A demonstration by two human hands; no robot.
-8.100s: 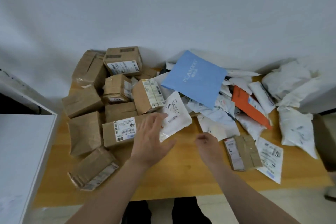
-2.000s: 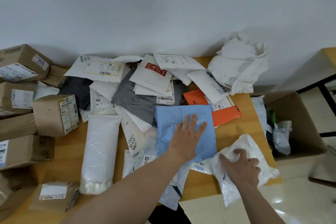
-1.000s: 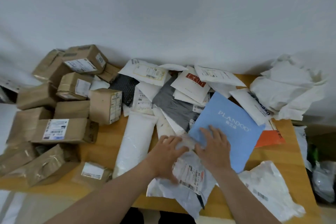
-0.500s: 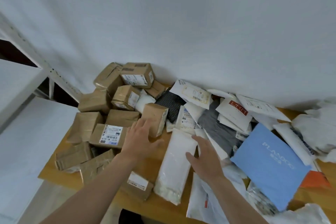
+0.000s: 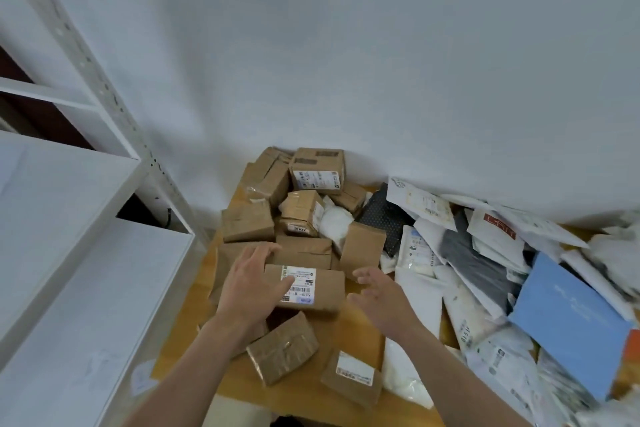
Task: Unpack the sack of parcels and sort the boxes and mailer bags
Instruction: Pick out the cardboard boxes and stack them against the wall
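Left hand (image 5: 254,284) now over crosswise box (image 5: 313,289)

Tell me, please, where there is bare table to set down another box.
Bare wood shows between the labelled box, the taped box and the small front box, and at the table's front-left corner. Boxes crowd the back; mailer bags cover the right.

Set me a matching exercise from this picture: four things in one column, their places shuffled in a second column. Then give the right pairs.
Things
1. blue mailer bag
2. long labelled box
3. black dotted mailer
4. white shelf unit

Places
A. left of the table
B. under the left hand
C. at the back, between the brown boxes and the white mailers
D. far right, on top of other mailers

Pairs: 1-D, 2-B, 3-C, 4-A
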